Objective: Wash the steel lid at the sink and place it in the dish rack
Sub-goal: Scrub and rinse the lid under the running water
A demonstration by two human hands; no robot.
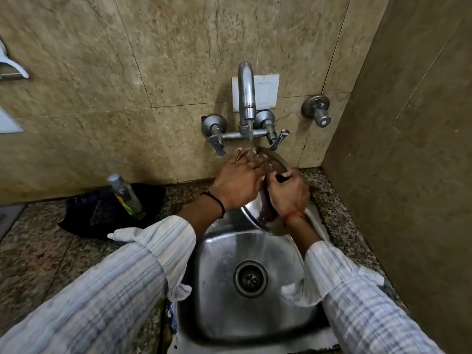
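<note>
steel lid, seemingly on edge, under running water
</note>
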